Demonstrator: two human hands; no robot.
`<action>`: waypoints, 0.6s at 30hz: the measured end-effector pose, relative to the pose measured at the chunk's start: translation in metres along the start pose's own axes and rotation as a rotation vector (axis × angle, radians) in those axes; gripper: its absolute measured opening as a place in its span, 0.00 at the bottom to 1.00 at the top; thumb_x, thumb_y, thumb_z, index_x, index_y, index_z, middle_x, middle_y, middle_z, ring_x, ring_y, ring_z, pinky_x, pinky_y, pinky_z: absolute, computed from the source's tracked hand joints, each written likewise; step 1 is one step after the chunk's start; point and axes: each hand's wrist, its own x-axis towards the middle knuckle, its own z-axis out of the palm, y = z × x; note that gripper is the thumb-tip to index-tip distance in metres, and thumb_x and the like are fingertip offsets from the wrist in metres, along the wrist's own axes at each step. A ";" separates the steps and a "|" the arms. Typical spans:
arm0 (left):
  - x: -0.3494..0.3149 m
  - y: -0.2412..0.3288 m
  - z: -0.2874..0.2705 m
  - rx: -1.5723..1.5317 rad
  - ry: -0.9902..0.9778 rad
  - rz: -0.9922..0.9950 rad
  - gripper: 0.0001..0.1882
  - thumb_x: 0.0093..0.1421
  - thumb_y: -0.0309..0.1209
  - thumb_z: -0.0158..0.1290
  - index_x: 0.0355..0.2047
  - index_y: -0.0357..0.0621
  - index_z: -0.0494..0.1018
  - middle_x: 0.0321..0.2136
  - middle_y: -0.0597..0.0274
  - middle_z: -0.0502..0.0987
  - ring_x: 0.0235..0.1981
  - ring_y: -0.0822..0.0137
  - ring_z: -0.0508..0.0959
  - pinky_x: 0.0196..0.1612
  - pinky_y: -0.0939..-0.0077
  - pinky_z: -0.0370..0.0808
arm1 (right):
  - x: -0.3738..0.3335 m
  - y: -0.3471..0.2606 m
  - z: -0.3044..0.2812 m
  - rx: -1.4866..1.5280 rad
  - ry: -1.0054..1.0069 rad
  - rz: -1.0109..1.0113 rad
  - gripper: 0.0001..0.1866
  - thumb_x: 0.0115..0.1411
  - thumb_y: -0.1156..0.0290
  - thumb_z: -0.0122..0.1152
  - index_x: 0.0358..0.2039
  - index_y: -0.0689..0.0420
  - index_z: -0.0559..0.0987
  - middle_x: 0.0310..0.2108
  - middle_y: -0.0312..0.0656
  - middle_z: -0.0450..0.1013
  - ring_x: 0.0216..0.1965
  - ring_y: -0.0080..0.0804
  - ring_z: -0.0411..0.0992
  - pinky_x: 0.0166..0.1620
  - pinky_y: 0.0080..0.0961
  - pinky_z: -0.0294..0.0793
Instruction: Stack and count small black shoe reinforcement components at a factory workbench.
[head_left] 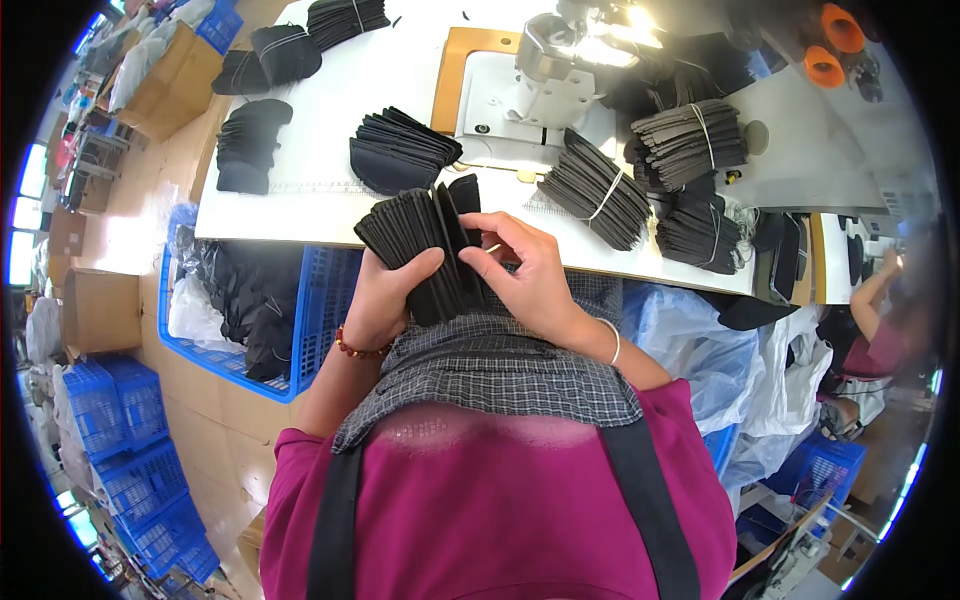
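Note:
In my left hand [392,285] is a thick stack of black fabric pieces [405,245], fanned along its top edge, with the thumb pressed across its front. My right hand [520,270] pinches one or a few pieces at the stack's right side between thumb and fingers, parting them from the rest. The stack is held above my lap at the table's near edge. Just beyond it on the white table [310,215] lies another fanned pile of black pieces [400,150]. To the right sits a tied bundle of dark pieces [597,190].
A sewing machine [550,80] with a lit lamp stands at the back. More tied bundles [690,140] lie right of it, and others [287,52] at the far left. A blue crate [300,330] holds black fabric below the table. At far right another person [885,320] sits.

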 end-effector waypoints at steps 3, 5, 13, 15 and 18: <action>-0.001 0.006 0.001 -0.110 -0.025 -0.060 0.20 0.59 0.19 0.61 0.52 0.35 0.72 0.43 0.61 0.79 0.41 0.70 0.80 0.45 0.73 0.80 | 0.000 -0.004 0.000 0.128 0.058 0.142 0.16 0.60 0.80 0.65 0.49 0.61 0.80 0.35 0.40 0.75 0.31 0.22 0.71 0.33 0.19 0.74; -0.002 0.005 -0.001 -0.105 -0.036 -0.068 0.20 0.59 0.20 0.61 0.52 0.35 0.72 0.43 0.61 0.79 0.41 0.70 0.80 0.45 0.73 0.80 | 0.001 0.010 0.002 0.012 0.038 -0.042 0.16 0.60 0.81 0.64 0.50 0.61 0.80 0.36 0.40 0.76 0.32 0.22 0.72 0.33 0.19 0.74; -0.002 0.004 0.003 0.010 -0.038 0.012 0.19 0.61 0.21 0.60 0.52 0.36 0.71 0.44 0.61 0.79 0.42 0.70 0.80 0.45 0.74 0.79 | 0.000 0.000 0.004 -0.008 0.007 -0.052 0.18 0.60 0.85 0.59 0.51 0.59 0.80 0.40 0.41 0.77 0.34 0.25 0.75 0.36 0.19 0.76; -0.003 0.006 0.005 -0.039 -0.027 -0.038 0.19 0.61 0.21 0.60 0.52 0.36 0.72 0.44 0.61 0.79 0.42 0.71 0.80 0.45 0.75 0.79 | 0.002 -0.011 0.002 0.038 0.056 0.012 0.17 0.59 0.83 0.63 0.49 0.60 0.80 0.41 0.43 0.77 0.35 0.28 0.76 0.36 0.21 0.77; -0.003 0.004 0.004 -0.055 -0.043 -0.051 0.19 0.61 0.21 0.60 0.52 0.36 0.72 0.44 0.61 0.79 0.41 0.71 0.80 0.45 0.76 0.79 | -0.001 0.010 0.002 -0.191 0.025 -0.198 0.16 0.58 0.82 0.64 0.48 0.60 0.81 0.42 0.45 0.77 0.34 0.31 0.76 0.36 0.22 0.78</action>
